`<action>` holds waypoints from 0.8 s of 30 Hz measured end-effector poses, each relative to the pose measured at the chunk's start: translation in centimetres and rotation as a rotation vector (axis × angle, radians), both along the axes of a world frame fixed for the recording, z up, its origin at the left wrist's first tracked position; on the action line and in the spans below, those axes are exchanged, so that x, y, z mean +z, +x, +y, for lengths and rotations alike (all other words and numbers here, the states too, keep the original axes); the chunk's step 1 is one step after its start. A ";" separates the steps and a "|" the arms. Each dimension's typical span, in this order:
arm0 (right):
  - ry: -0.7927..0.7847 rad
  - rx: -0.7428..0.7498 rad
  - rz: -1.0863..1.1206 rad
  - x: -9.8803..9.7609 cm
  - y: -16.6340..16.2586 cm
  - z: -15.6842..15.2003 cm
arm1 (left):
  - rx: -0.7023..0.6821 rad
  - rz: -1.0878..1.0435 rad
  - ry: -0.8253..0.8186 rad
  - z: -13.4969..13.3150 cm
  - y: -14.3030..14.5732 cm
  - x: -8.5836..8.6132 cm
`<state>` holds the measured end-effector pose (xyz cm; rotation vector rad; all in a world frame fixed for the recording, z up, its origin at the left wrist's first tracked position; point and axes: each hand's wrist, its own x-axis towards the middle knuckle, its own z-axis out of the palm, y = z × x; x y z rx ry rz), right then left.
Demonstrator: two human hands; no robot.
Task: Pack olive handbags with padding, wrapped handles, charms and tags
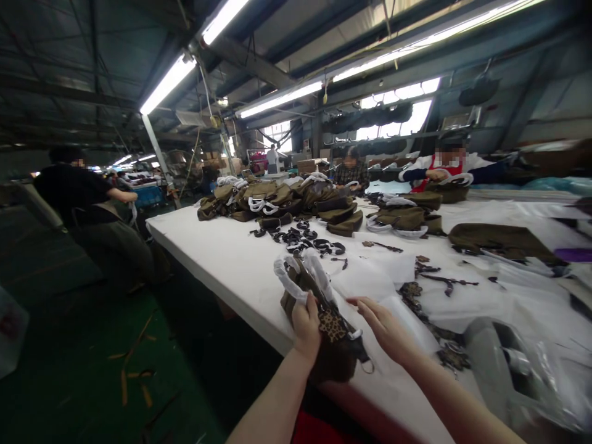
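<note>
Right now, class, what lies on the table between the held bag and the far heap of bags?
In the head view, between the bag and the heap lies a cluster of dark straps on the white table.

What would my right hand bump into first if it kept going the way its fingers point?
Probably the brown bag held by the left hand: the right hand points left toward it, though depth is hard to judge.

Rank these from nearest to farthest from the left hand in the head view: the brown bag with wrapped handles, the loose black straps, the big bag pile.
1. brown bag, gripped by left hand, table's near edge.
2. black straps, mid-table beyond.
3. bag pile, far end.
</note>
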<state>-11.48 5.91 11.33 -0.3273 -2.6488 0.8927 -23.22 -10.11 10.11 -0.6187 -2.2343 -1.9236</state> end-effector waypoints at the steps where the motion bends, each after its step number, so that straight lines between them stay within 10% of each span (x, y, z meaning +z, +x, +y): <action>1: -0.094 0.031 0.043 1.3 0.7 -0.5 | -0.064 0.022 -0.022 1.0 0.7 0.1; 4: -0.285 0.025 0.106 2.9 2.4 -1.1 | -0.248 0.063 -0.072 3.0 2.4 0.2; 11: -0.440 -0.113 0.081 -1.0 3.2 1.6 | -0.320 -0.112 -0.006 4.0 3.0 -1.2; 24: -0.066 -0.180 0.047 3.0 -1.6 1.4 | -0.311 -0.008 0.092 1.9 3.7 0.6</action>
